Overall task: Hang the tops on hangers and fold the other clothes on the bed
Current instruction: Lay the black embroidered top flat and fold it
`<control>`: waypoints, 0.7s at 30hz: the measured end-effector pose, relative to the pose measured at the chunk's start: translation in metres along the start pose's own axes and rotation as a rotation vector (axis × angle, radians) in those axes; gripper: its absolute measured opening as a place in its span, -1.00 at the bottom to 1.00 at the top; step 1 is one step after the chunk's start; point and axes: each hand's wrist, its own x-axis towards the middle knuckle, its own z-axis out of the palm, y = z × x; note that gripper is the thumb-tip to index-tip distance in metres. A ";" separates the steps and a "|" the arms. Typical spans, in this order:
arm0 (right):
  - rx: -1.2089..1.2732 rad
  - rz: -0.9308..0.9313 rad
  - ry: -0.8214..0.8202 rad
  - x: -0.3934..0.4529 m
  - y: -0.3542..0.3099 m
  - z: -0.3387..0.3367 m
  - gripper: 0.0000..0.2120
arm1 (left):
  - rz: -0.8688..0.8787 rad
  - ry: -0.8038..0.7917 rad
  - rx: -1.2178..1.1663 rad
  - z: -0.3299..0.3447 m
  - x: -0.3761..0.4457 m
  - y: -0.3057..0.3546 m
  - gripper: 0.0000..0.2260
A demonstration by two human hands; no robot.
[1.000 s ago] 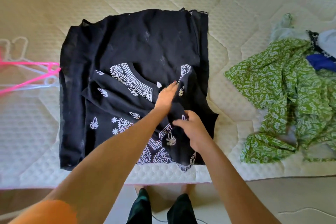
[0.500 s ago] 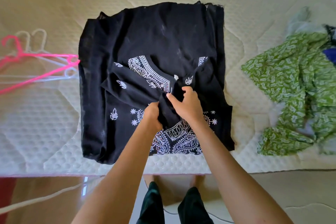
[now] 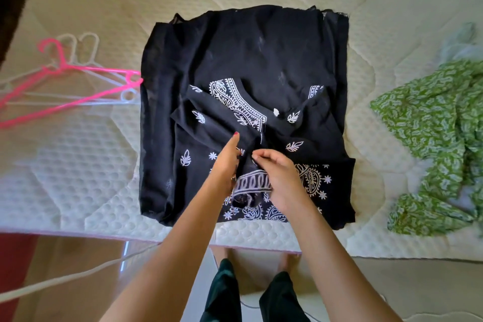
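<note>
The black embroidered top (image 3: 245, 65) lies spread on the mattress (image 3: 78, 178), its near middle pinched in the curled right hand (image 3: 277, 175), the left hand (image 3: 226, 162) beside it touching the cloth (fingers straight), pink hanger (image 3: 78, 86) left.

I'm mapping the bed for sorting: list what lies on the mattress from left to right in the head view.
Pink hanger lying with white hangers → black embroidered top with both hands on it → green patterned garment.
</note>
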 end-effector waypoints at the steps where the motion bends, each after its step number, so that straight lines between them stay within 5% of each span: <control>1: 0.042 0.025 -0.073 0.000 -0.001 0.009 -0.81 | -0.016 -0.026 -0.076 -0.006 -0.003 0.002 -0.54; 3: -0.037 0.035 -0.291 -0.001 -0.003 0.022 -0.71 | -0.029 0.013 -0.227 -0.022 -0.007 0.007 -0.52; 5: -0.262 0.013 -0.432 0.002 -0.005 0.027 -0.68 | 0.096 0.251 -0.104 -0.041 -0.002 0.005 -0.57; 7: -0.555 -0.038 -0.343 0.008 -0.005 0.026 -0.77 | 0.290 0.588 0.251 -0.059 -0.001 0.000 -0.74; 9: -0.757 -0.056 -0.182 0.014 -0.006 0.021 -0.85 | 0.371 0.714 0.437 -0.066 -0.001 -0.004 -0.78; 12: -0.921 -0.094 -0.164 0.022 -0.016 0.035 -0.83 | 0.330 0.789 0.599 -0.076 0.008 -0.011 -0.66; 21: -1.386 -0.252 -0.157 0.113 -0.015 0.127 -0.76 | 0.313 0.696 0.909 -0.086 0.034 0.018 -0.72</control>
